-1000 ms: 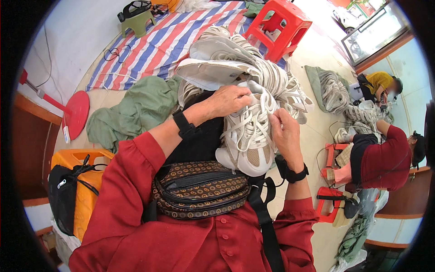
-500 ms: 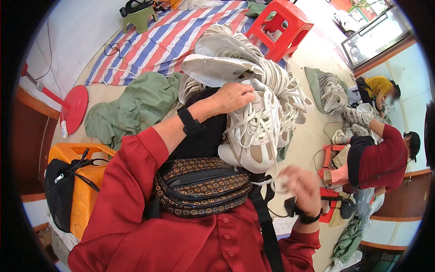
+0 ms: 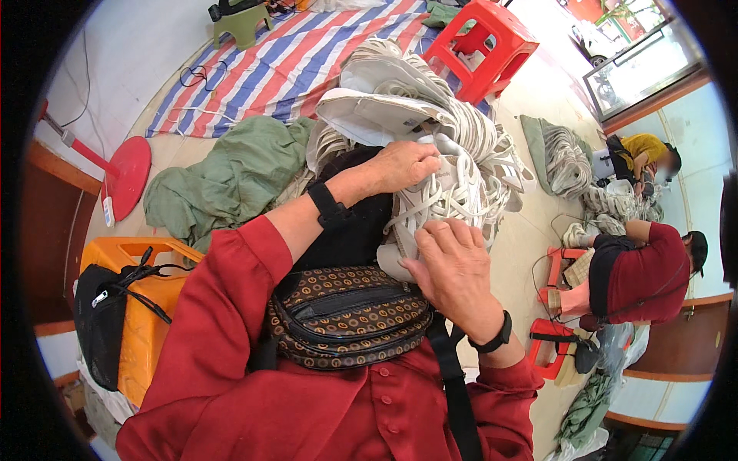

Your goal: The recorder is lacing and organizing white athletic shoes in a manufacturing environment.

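- Just beyond the brown-and-black patterned waist bag (image 3: 350,323), over the person's lap, lies the white-and-beige sneaker (image 3: 424,198) with mesh panels, its toe pointing back toward the body and its ankle opening facing away.
- At that opening, the left hand (image 3: 407,167) has its fingers drawn together and appears clamped on the upper edge or tongue; the exact contact is partly hidden.
- Over the toe and lower eyelets, the right hand (image 3: 453,269) is turned back up, thumb apart from the other fingers, which lie nearly side by side; whether they pinch anything underneath, I cannot tell.
- Between the two hands, flat white laces (image 3: 442,207) cross the front of the sneaker in loose, uneven loops.
- Behind it, a thick stack of off-white shoe uppers (image 3: 377,117) crowds close, so the sneaker is best steadied by the left fingers alone, without leaning on that pile.
- For good handling, I judge that slack should be taken up crossing by crossing, from the toe end toward the opening, with each strand laid flat, both sides kept even, and the tongue centred without being crushed.
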A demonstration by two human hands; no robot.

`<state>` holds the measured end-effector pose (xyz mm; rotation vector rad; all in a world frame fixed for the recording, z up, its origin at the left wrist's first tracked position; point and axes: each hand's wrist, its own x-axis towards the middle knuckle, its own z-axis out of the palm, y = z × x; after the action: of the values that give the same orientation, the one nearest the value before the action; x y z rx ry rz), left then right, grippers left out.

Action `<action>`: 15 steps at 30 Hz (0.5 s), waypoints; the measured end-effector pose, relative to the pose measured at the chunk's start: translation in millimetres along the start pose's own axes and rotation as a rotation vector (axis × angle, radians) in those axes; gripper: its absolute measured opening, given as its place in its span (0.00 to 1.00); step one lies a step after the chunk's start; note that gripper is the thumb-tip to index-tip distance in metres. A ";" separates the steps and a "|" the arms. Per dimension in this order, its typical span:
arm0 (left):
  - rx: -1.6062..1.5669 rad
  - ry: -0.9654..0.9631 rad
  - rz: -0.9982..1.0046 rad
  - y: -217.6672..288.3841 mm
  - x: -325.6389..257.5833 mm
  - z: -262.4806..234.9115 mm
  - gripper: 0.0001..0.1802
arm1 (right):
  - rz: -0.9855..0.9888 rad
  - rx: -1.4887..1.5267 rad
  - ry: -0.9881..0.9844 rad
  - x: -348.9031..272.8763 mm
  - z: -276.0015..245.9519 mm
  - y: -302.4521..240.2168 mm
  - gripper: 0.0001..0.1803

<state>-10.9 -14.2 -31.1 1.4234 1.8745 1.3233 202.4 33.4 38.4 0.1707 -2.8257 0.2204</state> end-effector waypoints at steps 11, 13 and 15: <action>0.030 -0.031 -0.009 1.9 -3.8 -2.2 0.23 | -0.076 0.228 -0.133 -2.3 -6.4 1.8 0.09; 0.032 -0.037 0.000 1.0 -4.3 -2.9 0.23 | -0.049 0.470 -0.187 -12.2 -21.9 6.0 0.09; 0.013 -0.046 -0.001 1.0 -4.7 -2.4 0.24 | 0.067 0.829 -0.086 -24.6 -30.4 7.0 0.09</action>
<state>-10.6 -19.5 -30.1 1.4472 1.8571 1.2701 233.5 47.7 58.6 0.2597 -2.6373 1.4096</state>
